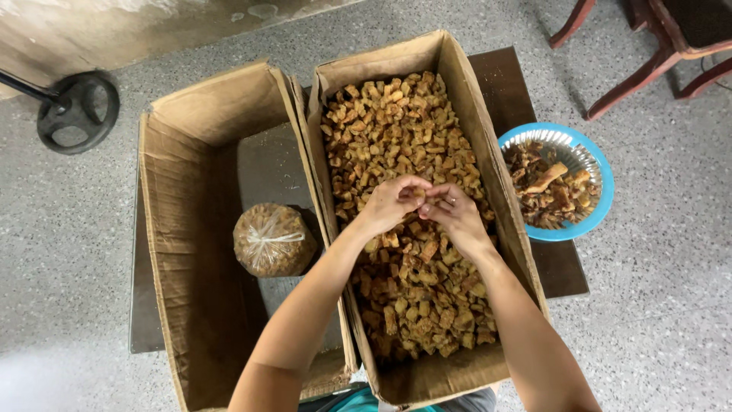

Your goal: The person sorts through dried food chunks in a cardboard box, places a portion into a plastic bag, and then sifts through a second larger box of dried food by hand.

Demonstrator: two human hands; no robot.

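Both forearms come in from the bottom edge and angle up to meet over the middle of the right cardboard box (488, 160). Left hand (390, 202) and right hand (457, 216) are knuckles-up, fingertips touching each other at the centre. Fingers on both hands are curled inward and bunched, pinching a small brown piece (418, 195) between the tips of the two hands; the piece is mostly hidden by the fingers, so its exact shape can't be told. There is a ring on one finger of the right hand. The hands hover just above the heap, wrists over the pile, not buried in it.

Counts: two open cardboard boxes side by side, walls touching. The right box is filled nearly end to end with small golden-brown fried cubes (396, 122), too many to count. The left cardboard box (191, 252) holds one tied clear plastic bag (273, 239) of the same brown pieces, lying on the box floor. One blue plastic basket (602, 187) sits just right of the full box, holding darker, larger, irregular brown scraps. Both boxes and the basket rest on one low dark table (511, 84). One black round stand base (78, 111) is on the speckled floor at upper left. Red-brown chair legs (633, 76) are at upper right.
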